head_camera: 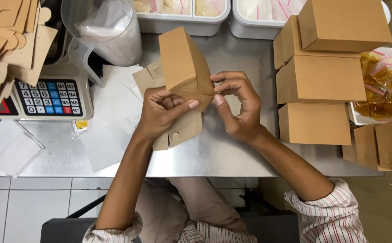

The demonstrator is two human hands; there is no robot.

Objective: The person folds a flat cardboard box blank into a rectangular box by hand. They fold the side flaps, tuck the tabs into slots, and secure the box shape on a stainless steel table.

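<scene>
Kraft-brown carton (184, 67), half folded, sits between my hands above the steel table (214, 157). My left hand (162, 110) pinches its lower flaps with curled fingers, and my right hand (238, 105) nips the side edge between thumb and forefinger. I judge I'm closing the base; tucking that flap needs a steady grip.

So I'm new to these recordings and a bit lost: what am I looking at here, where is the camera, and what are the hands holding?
There is no machine: a person works with bare hands, filmed from a camera on their head looking down. The left hand and right hand together hold a half-folded brown cardboard box over a steel table. On the person's right stand finished boxes and bagged amber pieces. To their left are a weighing scale, flat cardboard blanks, white paper sheets and a plastic jug. White trays sit at the far edge.
</scene>
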